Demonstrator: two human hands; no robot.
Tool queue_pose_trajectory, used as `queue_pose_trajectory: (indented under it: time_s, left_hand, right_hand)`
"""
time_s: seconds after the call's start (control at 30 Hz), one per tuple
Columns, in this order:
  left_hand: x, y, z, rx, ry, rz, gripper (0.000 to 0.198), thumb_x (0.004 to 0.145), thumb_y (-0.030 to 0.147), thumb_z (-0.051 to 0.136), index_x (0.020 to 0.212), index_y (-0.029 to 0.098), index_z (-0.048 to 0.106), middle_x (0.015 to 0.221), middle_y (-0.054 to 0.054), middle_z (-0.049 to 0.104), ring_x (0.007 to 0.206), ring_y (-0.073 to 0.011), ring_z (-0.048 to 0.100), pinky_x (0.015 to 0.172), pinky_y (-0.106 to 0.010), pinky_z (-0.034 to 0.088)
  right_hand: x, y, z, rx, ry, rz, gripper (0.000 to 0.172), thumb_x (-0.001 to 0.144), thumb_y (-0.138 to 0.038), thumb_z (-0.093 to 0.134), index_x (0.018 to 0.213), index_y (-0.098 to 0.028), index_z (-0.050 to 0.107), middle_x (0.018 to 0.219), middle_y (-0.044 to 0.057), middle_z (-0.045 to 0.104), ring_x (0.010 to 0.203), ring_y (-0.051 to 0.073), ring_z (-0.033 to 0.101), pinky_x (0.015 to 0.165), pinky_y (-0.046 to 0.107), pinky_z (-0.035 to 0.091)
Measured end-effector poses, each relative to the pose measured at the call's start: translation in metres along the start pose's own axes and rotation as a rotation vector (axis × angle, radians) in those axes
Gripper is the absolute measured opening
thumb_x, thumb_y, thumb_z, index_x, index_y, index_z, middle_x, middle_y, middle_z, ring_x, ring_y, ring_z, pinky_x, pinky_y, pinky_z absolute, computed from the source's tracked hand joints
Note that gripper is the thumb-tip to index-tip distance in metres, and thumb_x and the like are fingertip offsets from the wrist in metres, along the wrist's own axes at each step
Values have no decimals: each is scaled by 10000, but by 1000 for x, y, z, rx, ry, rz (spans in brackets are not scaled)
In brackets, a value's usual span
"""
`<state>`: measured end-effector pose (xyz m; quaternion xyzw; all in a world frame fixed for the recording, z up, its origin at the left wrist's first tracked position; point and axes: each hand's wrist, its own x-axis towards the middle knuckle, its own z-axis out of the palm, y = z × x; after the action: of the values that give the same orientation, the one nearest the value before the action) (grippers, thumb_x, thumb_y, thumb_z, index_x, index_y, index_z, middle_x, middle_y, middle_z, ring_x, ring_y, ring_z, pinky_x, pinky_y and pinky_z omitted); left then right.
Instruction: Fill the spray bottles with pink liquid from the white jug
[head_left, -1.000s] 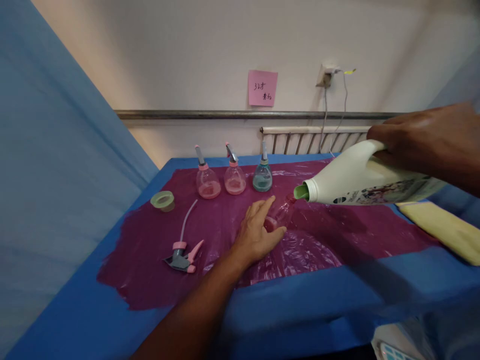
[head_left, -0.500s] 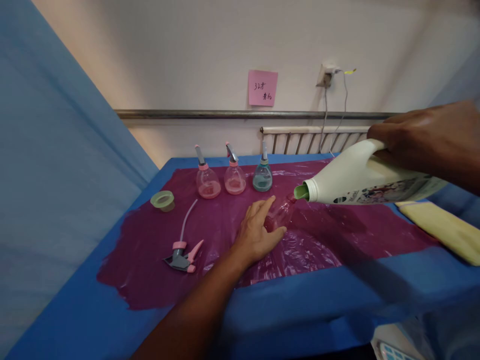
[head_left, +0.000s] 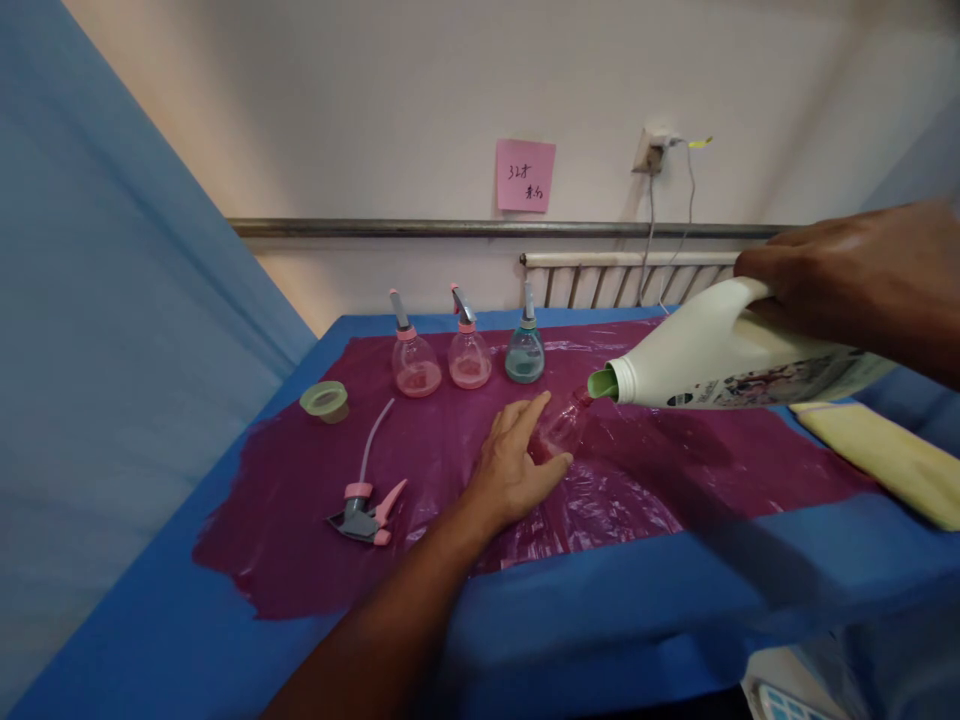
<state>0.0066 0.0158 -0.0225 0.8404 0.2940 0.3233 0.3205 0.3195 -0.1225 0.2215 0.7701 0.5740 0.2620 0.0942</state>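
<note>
My left hand (head_left: 514,465) curls around a small clear bottle (head_left: 561,426) standing on the magenta plastic sheet (head_left: 420,480), thumb and fingers at its sides. My right hand (head_left: 855,285) grips the handle of a big white jug (head_left: 720,362) tipped nearly level. The jug's green spout (head_left: 601,383) hangs just above the little bottle's mouth. A loose pink-and-grey spray head (head_left: 365,512) with its tube lies left of my left hand.
Three small spray bottles (head_left: 469,352) stand in a row at the back. A green cap (head_left: 325,400) lies at the left. A yellow cloth (head_left: 885,455) lies at the right. Blue cloth (head_left: 600,620) covers the table and its front edge; a blue curtain (head_left: 97,330) hangs left.
</note>
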Motion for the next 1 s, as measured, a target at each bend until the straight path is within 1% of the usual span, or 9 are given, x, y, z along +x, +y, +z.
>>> queue_pose_trajectory:
  time_s: [0.1,0.2,0.33,0.5,0.73,0.87,1.0]
  left_hand:
    - [0,1,-1,-5,-7,-13,882,909,306,888,1725,326,554,1633,-100,617,1556,-342,604,1376,-562,479]
    - [0,2,-2,-11,-10,-12,875,913,315,885,1723,330,553,1633,-97,617,1555,-339,603,1379,-571,470]
    - [0,3,-2,-4,-13,-7,871,915,313,878,1723,316,551,1635,-99,613,1555,-333,600,1378,-560,471]
    - [0,1,-2,-2,-11,4,871,920,318,873,1725,342,541,1632,-92,615,1546,-335,604,1370,-580,475]
    - [0,2,-2,-9,-10,2,868,920,304,867,1723,351,540,1632,-91,616,1548,-341,600,1364,-602,475]
    - [-1,3,-2,-12,-7,8,858,928,307,864,1723,346,543,1629,-93,614,1538,-338,609,1363,-587,480]
    - [0,2,-2,-4,-9,-2,860,923,301,865,1723,335,549,1628,-96,614,1545,-338,603,1364,-567,484]
  right_hand:
    - [1,-3,-3,-73,-74,19,118,975,-363,511,887,-305,563,1033,89,781,856,309,692,654,405,305]
    - [1,-8,-7,-77,-96,34,104,988,-338,530,891,-305,550,1057,83,780,867,300,697,662,406,316]
    - [1,-10,-11,-71,-109,51,135,996,-327,529,863,-300,525,1019,85,763,839,294,675,673,410,308]
    - [1,-7,-10,-53,-84,56,103,950,-358,563,863,-302,561,999,72,766,801,281,645,681,411,272]
    - [3,-3,-5,-79,-60,7,104,947,-382,522,887,-303,554,1021,70,783,829,289,678,650,399,278]
    - [2,-2,-4,-74,-43,-10,116,955,-389,504,903,-301,557,1021,71,783,811,274,666,652,392,276]
    - [1,-6,-8,-80,-56,-6,127,952,-388,486,906,-291,553,1017,86,773,829,281,669,648,395,288]
